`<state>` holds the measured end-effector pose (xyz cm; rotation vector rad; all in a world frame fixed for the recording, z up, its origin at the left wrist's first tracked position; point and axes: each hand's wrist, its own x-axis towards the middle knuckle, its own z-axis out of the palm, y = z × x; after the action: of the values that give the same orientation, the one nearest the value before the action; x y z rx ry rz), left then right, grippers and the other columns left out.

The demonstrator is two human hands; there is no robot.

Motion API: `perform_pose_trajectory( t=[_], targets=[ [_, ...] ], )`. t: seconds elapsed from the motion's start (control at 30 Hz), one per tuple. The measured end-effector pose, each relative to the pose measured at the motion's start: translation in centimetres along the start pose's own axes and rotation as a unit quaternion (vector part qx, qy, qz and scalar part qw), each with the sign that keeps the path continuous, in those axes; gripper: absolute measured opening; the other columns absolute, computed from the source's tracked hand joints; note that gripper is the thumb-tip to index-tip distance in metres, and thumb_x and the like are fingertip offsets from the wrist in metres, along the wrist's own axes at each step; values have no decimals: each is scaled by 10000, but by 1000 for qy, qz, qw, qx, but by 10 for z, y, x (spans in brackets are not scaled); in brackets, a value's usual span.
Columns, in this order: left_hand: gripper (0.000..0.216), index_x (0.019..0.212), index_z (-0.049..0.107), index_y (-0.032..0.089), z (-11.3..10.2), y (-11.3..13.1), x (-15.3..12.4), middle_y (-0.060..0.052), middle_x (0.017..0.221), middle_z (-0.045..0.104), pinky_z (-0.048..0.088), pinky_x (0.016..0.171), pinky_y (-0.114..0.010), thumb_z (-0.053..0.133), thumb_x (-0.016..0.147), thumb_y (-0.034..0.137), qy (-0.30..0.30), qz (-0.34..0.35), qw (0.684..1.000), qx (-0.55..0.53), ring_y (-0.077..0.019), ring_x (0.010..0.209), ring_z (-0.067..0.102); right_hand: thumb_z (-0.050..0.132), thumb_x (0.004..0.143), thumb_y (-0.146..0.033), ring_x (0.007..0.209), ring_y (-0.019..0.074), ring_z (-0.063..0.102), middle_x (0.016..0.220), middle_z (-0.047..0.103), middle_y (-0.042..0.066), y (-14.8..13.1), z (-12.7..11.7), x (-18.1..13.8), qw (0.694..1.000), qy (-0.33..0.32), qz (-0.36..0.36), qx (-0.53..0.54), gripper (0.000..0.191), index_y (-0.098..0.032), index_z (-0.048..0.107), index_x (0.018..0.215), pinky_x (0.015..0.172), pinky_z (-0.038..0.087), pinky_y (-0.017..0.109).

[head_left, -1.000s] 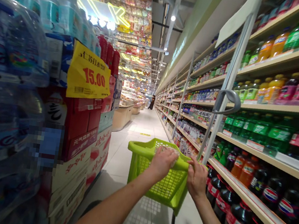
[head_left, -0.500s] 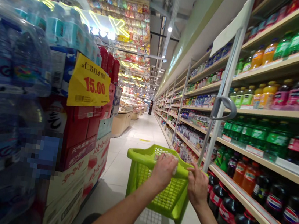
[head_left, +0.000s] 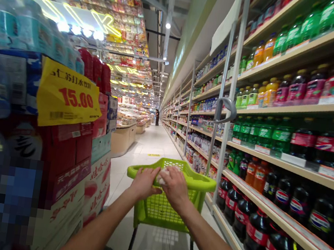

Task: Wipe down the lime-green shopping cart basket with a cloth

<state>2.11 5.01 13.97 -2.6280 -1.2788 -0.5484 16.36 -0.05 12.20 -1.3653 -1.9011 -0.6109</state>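
Observation:
A green plastic shopping cart (head_left: 170,212) stands in front of me in the aisle, its rim-like handle (head_left: 202,183) towards me. My left hand (head_left: 145,183) is curled over the handle left of its middle, thumb sticking out below. Right beside it, my right hand (head_left: 176,188) is closed over a crumpled white tissue (head_left: 163,176) pressed against the handle. The two hands nearly touch, and the tissue lies between them, partly covered by the right fingers.
Drink shelves (head_left: 274,154) line the right side, with a grey post holder (head_left: 225,110) jutting out. Stacked drink cartons (head_left: 66,152) with a yellow price sign (head_left: 68,96) crowd the left. Wooden display counters (head_left: 123,137) and a distant person (head_left: 157,117) are farther along the tiled aisle (head_left: 135,170).
The tissue has passed from my left hand to my right. My left hand has shifted left along the handle, and my right hand inward. The view has turned slightly right.

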Motion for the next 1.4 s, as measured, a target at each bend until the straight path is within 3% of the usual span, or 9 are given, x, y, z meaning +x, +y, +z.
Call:
perform_pose_trajectory(
  t=[0.13,0.27,0.33,0.57,0.8,1.03,1.17,1.3,1.4],
  targets=[
    [654,1286,363,179,-6,-7,-4,-97,1190,541,262,987,-426,434,761,562,-8,10,1000,-21,-258,1108,460,455,772,-126,1118,200,465,1152,563,86,39,-17,-20,998,22,-45,38,290,-204,596,1013,951,379,378],
    [545,1269,392,201,-8,-13,-9,-78,1143,567,275,967,-408,361,821,510,13,-3,1000,-21,-240,1082,475,430,762,-189,1017,212,545,1047,614,82,106,-45,-55,996,67,56,21,278,-197,597,984,894,439,408],
    [523,1261,402,206,-7,-13,-10,-72,1113,579,294,946,-397,367,824,492,24,-8,1000,-17,-238,1058,487,416,764,-213,999,227,557,1017,622,98,118,-50,-64,991,86,98,8,276,-177,600,967,888,442,435],
    [513,1252,418,209,-6,-4,-11,-80,1096,588,315,918,-405,387,822,489,34,-20,999,10,-259,1033,494,423,751,-151,1123,206,485,1139,573,103,52,-20,-40,994,73,-27,78,342,-171,569,1060,943,415,397],
    [481,1230,436,235,-7,-1,-14,-72,1051,595,314,904,-405,390,823,487,40,-29,999,3,-255,1015,502,449,745,-212,1019,219,564,1048,627,93,102,-43,-61,990,125,46,53,283,-182,602,982,883,457,410],
    [475,1227,433,240,-9,9,-15,-63,1023,595,309,892,-391,365,831,493,35,-44,998,11,-238,997,500,464,759,-216,803,174,608,872,652,42,55,-50,-29,973,150,90,150,196,-208,610,890,740,492,298],
    [483,1230,431,240,-7,11,-15,-61,1001,596,306,887,-397,374,826,498,43,-44,998,15,-242,984,501,430,733,-156,893,203,572,932,628,74,62,-38,-19,987,87,97,90,224,-194,621,842,809,459,366],
    [486,1236,424,248,-6,13,-16,-57,1005,595,303,888,-392,369,826,504,46,-45,998,21,-242,986,496,524,687,-186,1099,245,468,1176,533,121,78,-30,-37,999,31,29,32,352,-171,574,1035,933,366,434],
    [475,1223,437,246,-7,14,-16,-59,1006,598,302,889,-396,376,825,498,46,-47,998,22,-246,990,497,608,657,-241,1087,246,483,1173,540,114,89,-38,-46,999,-4,1,52,418,-192,558,1070,921,376,424]
  ],
)
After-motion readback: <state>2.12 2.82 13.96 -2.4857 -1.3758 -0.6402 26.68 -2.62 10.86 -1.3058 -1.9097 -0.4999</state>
